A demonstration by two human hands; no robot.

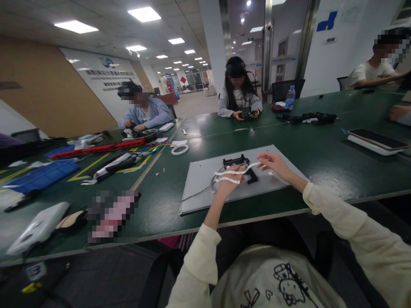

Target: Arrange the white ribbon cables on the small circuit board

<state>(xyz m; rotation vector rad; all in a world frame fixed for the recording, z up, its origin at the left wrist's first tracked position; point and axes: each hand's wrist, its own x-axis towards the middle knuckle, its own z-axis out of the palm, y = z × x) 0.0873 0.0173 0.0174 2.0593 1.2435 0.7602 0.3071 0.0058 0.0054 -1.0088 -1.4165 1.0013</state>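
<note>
My left hand point(231, 177) is closed with curled fingers over a grey panel point(195, 175), and a thin white strip point(247, 168) loops around it. My right hand point(274, 164), to the right, pinches the far end of this strip between thumb and fingers. Under and behind the hands, a black bracket-like part point(236, 161) sits on the panel, partly hidden by my left hand. From beside my left hand a thin grey cable point(197, 195) runs to the panel's left edge. Whether the strip is tape or paper I cannot tell.
On the green table point(167, 201) lie a white tape roll point(180, 149), a pink phone-like item point(115, 214), a white device point(40, 226), a blue tray point(41, 175) and a dark phone point(379, 139). A bottle point(290, 98) stands at the back. Several people sit around the table.
</note>
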